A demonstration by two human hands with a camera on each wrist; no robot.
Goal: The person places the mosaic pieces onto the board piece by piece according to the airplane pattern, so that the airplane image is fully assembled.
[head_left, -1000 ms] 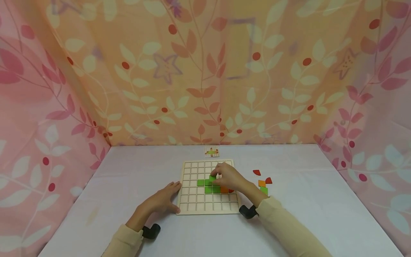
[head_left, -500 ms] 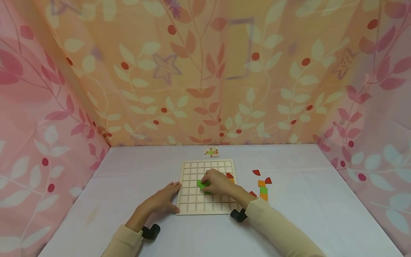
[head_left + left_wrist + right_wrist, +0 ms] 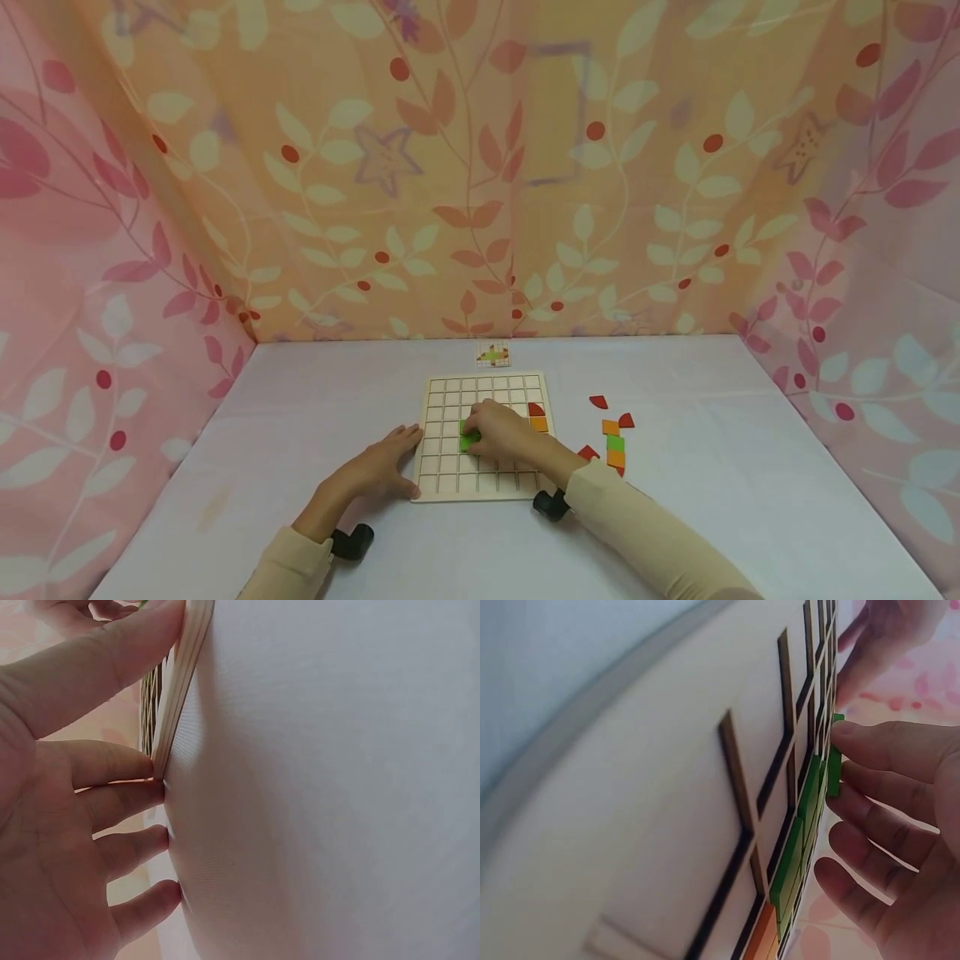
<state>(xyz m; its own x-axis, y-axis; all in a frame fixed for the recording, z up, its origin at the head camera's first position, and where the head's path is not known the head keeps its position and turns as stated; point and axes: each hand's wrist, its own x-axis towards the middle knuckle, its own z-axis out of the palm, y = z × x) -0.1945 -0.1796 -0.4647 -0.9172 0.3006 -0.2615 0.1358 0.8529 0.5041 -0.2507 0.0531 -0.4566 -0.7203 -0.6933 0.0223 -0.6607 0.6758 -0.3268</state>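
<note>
A pale wooden grid board [image 3: 442, 482] lies on the white table. At its left edge, my left hand [image 3: 372, 463] rests with fingers spread. In the left wrist view, the thumb and index fingertip touch the board's side. Over the left-middle squares, my right hand [image 3: 506, 432] pinches a green square tile [image 3: 835, 766] between thumb and index finger, tilted at the board's surface. Other green tiles [image 3: 789, 862] and an orange tile [image 3: 763, 930] sit in the grid beside it. A red quarter-round tile [image 3: 536, 409] and an orange square [image 3: 538, 424] lie farther right; the right hand covers part of the row.
To the board's right lie loose tiles: red quarter-rounds [image 3: 597, 402], orange squares [image 3: 611, 427] and a green square [image 3: 615, 443]. A small pattern card [image 3: 492, 354] lies behind the board. Patterned cloth [image 3: 480, 208] hangs around the back and sides.
My right hand has moved left and slightly toward me across the board with the green tile, uncovering the red and orange tiles at the right. The left hand stays in place.
</note>
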